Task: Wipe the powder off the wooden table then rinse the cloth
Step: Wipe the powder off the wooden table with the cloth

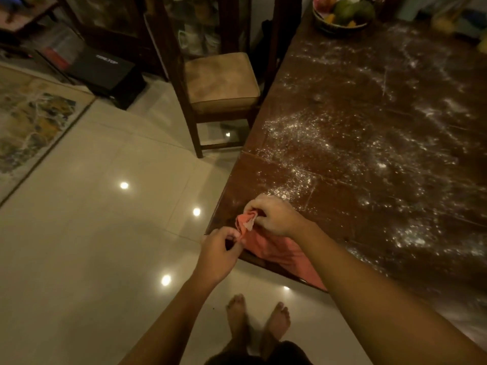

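A dark wooden table fills the right side, with white powder scattered in streaks and patches over most of its top. An orange-pink cloth lies bunched at the table's near left corner and hangs over the front edge. My right hand rests on the corner and pinches a fold of the cloth. My left hand sits just off the table's corner, its fingertips gripping the cloth's edge.
A wooden chair with a tan cushion stands at the table's left side. A bowl of fruit sits at the table's far end. A black box and a patterned rug lie on the shiny tile floor. My bare feet are below.
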